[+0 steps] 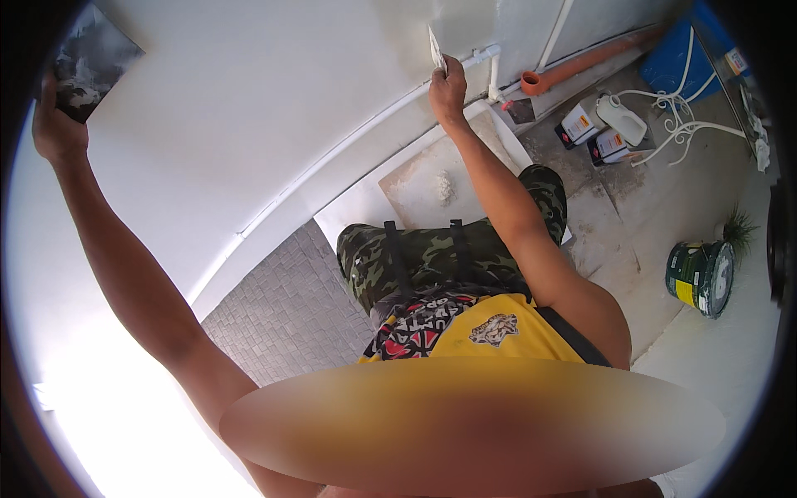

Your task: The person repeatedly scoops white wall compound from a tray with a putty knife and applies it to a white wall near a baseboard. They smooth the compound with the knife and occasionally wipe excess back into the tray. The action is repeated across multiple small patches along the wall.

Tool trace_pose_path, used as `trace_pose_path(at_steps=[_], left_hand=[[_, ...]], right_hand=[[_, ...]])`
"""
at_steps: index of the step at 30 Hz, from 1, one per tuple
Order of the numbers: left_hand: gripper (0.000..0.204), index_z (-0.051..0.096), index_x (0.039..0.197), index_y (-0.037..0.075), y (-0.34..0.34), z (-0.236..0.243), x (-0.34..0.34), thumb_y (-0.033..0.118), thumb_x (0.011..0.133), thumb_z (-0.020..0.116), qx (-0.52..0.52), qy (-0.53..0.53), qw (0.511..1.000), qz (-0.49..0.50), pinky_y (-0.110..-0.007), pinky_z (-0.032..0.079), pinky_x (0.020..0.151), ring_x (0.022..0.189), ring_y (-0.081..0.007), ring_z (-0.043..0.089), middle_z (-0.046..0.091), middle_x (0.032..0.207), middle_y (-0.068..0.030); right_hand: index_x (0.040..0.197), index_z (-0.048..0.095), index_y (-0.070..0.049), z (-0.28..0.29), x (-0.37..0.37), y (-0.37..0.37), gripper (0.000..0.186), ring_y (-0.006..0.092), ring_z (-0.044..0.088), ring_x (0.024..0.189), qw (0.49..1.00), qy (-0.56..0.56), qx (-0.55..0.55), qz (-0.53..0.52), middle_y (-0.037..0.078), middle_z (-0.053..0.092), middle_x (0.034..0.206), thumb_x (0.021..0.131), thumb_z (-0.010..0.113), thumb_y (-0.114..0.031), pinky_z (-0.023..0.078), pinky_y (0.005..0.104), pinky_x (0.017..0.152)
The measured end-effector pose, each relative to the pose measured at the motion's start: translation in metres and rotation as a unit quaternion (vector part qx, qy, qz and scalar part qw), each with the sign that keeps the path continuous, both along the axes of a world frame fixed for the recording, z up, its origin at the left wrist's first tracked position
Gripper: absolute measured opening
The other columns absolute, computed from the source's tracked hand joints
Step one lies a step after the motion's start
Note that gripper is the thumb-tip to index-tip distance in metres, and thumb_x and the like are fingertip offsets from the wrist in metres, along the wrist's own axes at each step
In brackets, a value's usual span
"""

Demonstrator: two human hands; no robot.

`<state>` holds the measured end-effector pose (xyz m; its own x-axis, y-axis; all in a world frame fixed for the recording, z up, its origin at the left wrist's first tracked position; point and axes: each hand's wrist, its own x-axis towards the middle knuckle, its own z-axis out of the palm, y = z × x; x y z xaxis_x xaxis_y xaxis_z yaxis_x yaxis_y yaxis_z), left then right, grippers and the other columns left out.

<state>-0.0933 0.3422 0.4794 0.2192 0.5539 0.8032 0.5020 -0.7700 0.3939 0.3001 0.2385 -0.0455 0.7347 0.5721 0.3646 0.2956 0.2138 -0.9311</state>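
Note:
My left hand (54, 129) is raised at the far upper left and grips a flat dark board (93, 58) smeared with grey-white paste. My right hand (448, 90) reaches out to the white wall (249, 108) and holds a thin putty knife (435, 48) whose blade lies against the wall, just above a white pipe (465, 65) running along it. Below my arms I see my camouflage trousers and yellow shirt.
A pale board (415, 187) with a lump of paste lies on the floor by my knee. An orange pipe (573, 70), white jugs and boxes (602, 124), a white metal rack (681, 116) and a green paint can (701, 278) stand to the right. Grey paving (290, 315) lies at lower left.

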Motion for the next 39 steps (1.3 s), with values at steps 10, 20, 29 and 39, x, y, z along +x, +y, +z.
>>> trace_pose_path(at_steps=[10, 20, 29, 39], left_hand=[[0.047, 0.059, 0.132, -0.007, -0.039, -0.01, 0.045, 0.031, 0.104, 0.055, -0.077, -0.169, 0.982, -0.014, -0.037, 0.054, 0.094, 0.11, -0.0265, 0.065, 0.064, 0.123, -0.0134], [0.049, 0.056, 0.132, -0.01, -0.044, -0.01, 0.044, 0.03, 0.103, 0.055, -0.107, -0.192, 0.973, -0.076, -0.04, 0.054, 0.093, 0.113, -0.0283, 0.063, 0.062, 0.124, -0.0163], [0.048, 0.057, 0.13, -0.009, -0.04, -0.009, 0.037, 0.031, 0.103, 0.055, -0.104, -0.195, 0.973, -0.072, -0.041, 0.054, 0.094, 0.111, -0.0285, 0.063, 0.063, 0.123, -0.0154], [0.049, 0.056, 0.131, -0.011, -0.05, -0.012, 0.047, 0.031, 0.106, 0.05, -0.106, -0.196, 0.97, -0.094, -0.041, 0.052, 0.097, 0.113, -0.0289, 0.062, 0.062, 0.126, -0.0163]], right_hand=[[0.128, 0.053, 0.007, 0.01, 0.071, 0.042, 0.047, 0.0437, 0.055, 0.11, 0.973, -0.115, -0.078, -0.187, 0.026, 0.057, 0.118, 0.082, 0.059, 0.001, 0.046, 0.0494, 0.097], [0.124, 0.06, 0.004, 0.002, 0.058, 0.005, 0.039, 0.0384, 0.058, 0.113, 0.982, -0.049, 0.054, -0.174, 0.021, 0.062, 0.116, 0.085, 0.053, 0.009, 0.046, 0.0462, 0.099], [0.137, 0.05, -0.003, 0.027, 0.082, 0.035, 0.058, 0.0431, 0.054, 0.114, 0.982, -0.097, -0.048, -0.153, 0.021, 0.055, 0.125, 0.08, 0.059, 0.003, 0.045, 0.0511, 0.097], [0.132, 0.054, 0.0, 0.034, 0.08, 0.051, 0.057, 0.0406, 0.051, 0.113, 0.978, -0.082, -0.026, -0.189, 0.019, 0.054, 0.122, 0.076, 0.061, 0.006, 0.043, 0.0516, 0.096]])
